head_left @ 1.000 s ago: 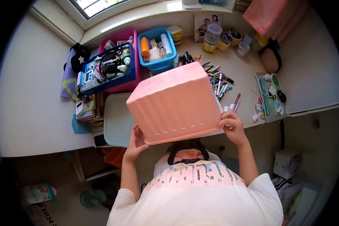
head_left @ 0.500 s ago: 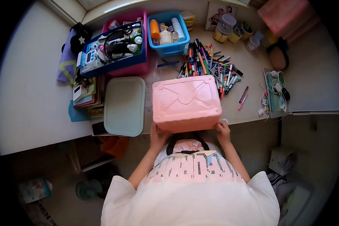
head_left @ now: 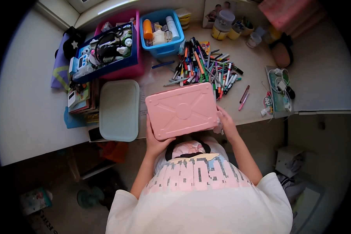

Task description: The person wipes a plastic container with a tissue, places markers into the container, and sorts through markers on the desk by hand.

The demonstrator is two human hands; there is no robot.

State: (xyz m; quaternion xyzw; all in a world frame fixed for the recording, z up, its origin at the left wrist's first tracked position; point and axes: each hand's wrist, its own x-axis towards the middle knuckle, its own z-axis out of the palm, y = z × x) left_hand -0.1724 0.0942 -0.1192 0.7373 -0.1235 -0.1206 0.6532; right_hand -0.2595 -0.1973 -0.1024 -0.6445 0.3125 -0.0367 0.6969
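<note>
A pink plastic storage box (head_left: 182,111) is at the desk's front edge, close to my body, its ribbed underside facing me and its opening hidden. My left hand (head_left: 156,141) grips its near left corner, the thumb lying along the front edge. On the opposite side, my right hand (head_left: 227,124) holds the box's right wall. Beside the right fingers is a small pale, crumpled-looking item (head_left: 217,128) that I cannot make out. Just beyond the box lies a heap of pens and markers (head_left: 206,66).
Left of the box is a pale green lid (head_left: 119,111). Farther back stand a blue basket of bottles (head_left: 162,49) and a navy box of odds and ends (head_left: 133,54) over a pink bin. To the right are two loose pens (head_left: 243,97) and coiled white cables (head_left: 281,84).
The pink box has turned so that its underside faces me more squarely and its front wall is hidden. Both hands have moved higher along its sides. The whole view has shifted slightly.
</note>
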